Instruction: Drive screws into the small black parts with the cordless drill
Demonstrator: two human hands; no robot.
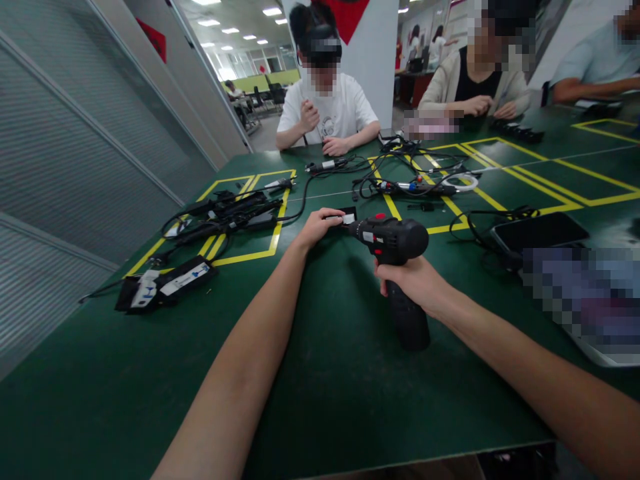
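Observation:
My right hand (407,277) is wrapped round the grip of a black cordless drill (393,237) with red details. Its body lies level, and the chuck points left toward my other hand. Fingers of my left hand (317,228) are closed on a small black piece with a white label (349,217), held on the green table (340,360). The drill's tip reaches this piece; whether they touch I cannot tell. My fingers and the chuck hide part of the piece.
Black parts and cables (235,213) lie at left, near black labelled pouches (185,277). More tangled cables (415,180) spread across the middle. A dark phone (540,233) and a blurred tablet-like object (590,307) sit at right. Several people are seated across the table.

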